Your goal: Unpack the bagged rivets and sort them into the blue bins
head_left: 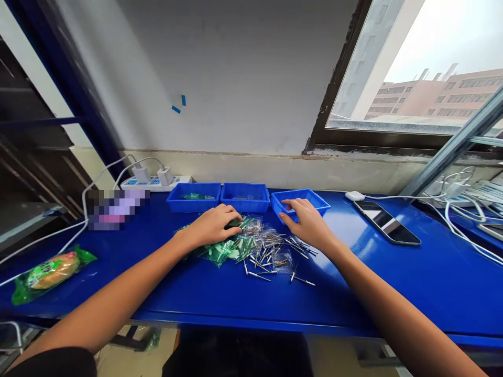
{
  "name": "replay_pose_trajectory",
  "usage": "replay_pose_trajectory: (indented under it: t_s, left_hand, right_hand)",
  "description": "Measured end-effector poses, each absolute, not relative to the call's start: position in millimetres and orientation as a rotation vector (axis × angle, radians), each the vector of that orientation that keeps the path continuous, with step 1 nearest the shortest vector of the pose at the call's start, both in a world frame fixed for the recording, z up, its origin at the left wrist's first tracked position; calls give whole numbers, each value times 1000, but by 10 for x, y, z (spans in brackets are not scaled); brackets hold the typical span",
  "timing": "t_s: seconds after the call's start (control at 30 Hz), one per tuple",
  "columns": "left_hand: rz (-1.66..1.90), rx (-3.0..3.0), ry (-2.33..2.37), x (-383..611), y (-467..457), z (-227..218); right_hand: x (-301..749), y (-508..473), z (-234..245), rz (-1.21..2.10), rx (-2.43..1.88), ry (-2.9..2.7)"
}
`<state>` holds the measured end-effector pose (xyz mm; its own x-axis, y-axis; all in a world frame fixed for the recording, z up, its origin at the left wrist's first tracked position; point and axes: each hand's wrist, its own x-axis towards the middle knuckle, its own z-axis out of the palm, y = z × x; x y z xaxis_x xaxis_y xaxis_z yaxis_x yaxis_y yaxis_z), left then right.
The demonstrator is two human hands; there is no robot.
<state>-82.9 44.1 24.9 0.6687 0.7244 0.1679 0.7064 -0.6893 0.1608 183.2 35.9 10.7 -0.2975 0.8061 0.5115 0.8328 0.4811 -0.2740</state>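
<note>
My left hand (214,225) rests on a heap of small green plastic packets (218,254), thumb and fingers apart. My right hand (308,224) hovers at the front of the right blue bin (320,201), its thumb and index finger spread, with nothing visible between them. Between the hands lie small clear bags (282,259) with slim metal pieces inside. Loose pop rivets (259,276) are scattered in front of them on the blue table (220,298). The left blue bin (192,205) holds some green packets; the middle blue bin (245,207) holds some clear bags.
A phone (387,222) and a white charger (354,196) lie to the right. On the left are a wrapped bread roll (55,269), white cables and a power strip (181,183). A wall (236,78) and a window frame (377,141) stand behind the table.
</note>
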Motion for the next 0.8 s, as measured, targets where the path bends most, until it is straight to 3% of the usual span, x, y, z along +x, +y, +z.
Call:
replay_pose_trajectory:
  t_s: [0.8]
  left_hand:
    - [394,2929,1094,-601,397,211]
  right_hand:
    - [1486,-34,212,2,-1001,-2404]
